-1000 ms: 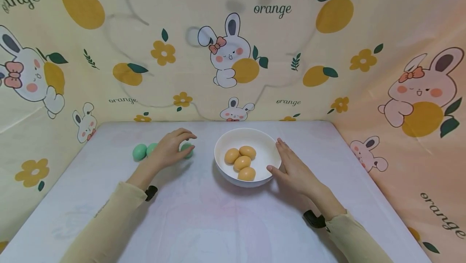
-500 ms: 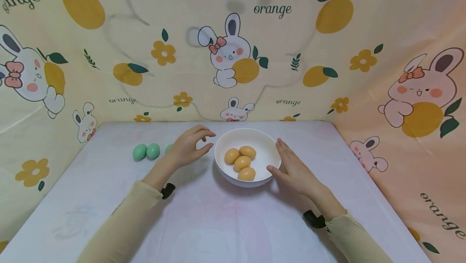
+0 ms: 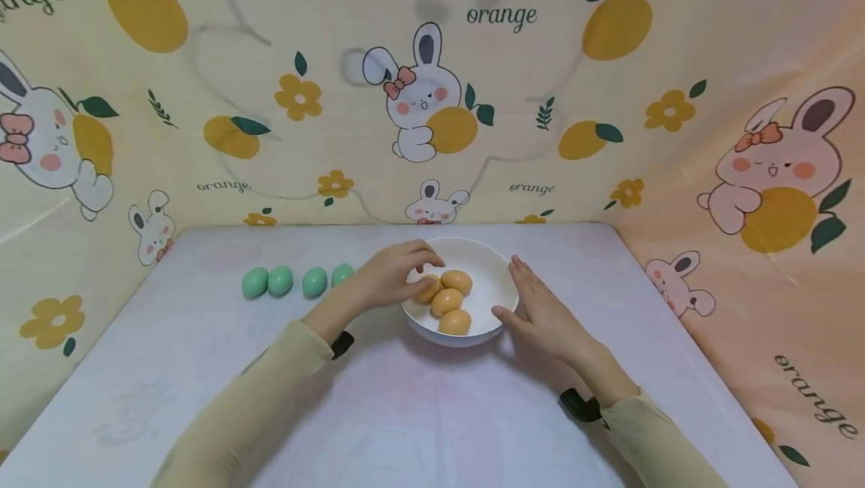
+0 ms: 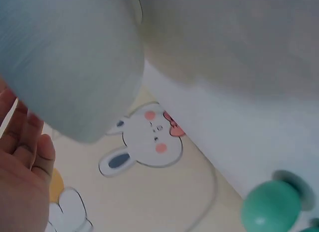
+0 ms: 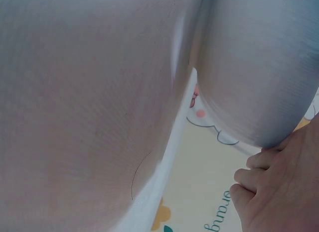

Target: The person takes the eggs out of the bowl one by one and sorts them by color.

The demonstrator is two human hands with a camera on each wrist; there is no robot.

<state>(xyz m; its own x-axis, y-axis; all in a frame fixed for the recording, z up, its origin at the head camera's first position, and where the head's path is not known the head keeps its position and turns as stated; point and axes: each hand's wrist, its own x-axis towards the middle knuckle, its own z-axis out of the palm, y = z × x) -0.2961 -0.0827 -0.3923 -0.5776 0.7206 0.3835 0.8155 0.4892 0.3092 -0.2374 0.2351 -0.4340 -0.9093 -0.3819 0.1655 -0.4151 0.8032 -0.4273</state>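
Several orange-yellow eggs (image 3: 446, 302) lie in a white bowl (image 3: 483, 300). My left hand (image 3: 392, 274) reaches over the bowl's left rim, thumb and fingers spread about the leftmost egg (image 3: 426, 291); whether they touch it is unclear. My right hand (image 3: 550, 315) rests against the bowl's right side with straight fingers outside and the thumb over the rim. In the left wrist view the bowl's outer wall (image 4: 79, 67) hides the left fingertips. The right wrist view shows the right hand (image 5: 284, 182) against the bowl wall (image 5: 259, 72).
Several green eggs (image 3: 280, 281) sit in a loose row left of the bowl; the left forearm partly covers the rightmost one. They stand on a white-covered table (image 3: 405, 413). A printed cloth with rabbits and oranges (image 3: 338, 60) hangs behind and at the sides.
My left hand has moved right, from above the green eggs to over the bowl's left rim, uncovering green eggs. The right hand stays at the bowl. The head view has shifted slightly.
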